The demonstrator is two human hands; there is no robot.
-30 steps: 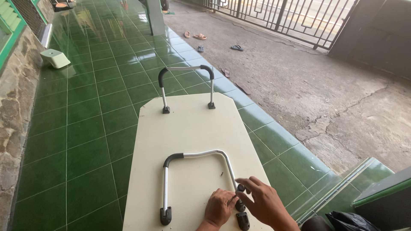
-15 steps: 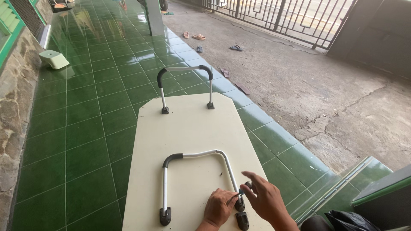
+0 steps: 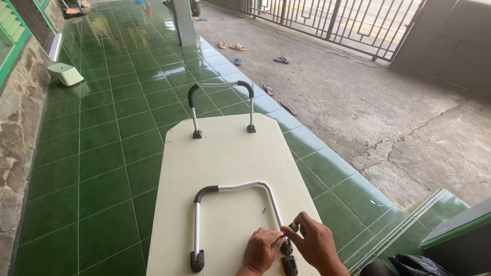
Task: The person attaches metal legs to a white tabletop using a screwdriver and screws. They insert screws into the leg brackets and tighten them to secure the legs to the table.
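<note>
At the near edge of the cream board (image 3: 225,153), both hands pinch the folded metal leg's (image 3: 232,190) right foot; left hand (image 3: 262,250) at 8 o'clock, right hand (image 3: 316,244) at 3. The tube runs toward 12.

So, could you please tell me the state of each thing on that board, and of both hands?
Far metal leg: standing upright.
Near metal leg: folded flat on the cream board.
Loose black bracket: lying on the board, detached.
Left hand: fingertips pinched at the near leg's right end.
Right hand: pinching a small dark part there.
</note>
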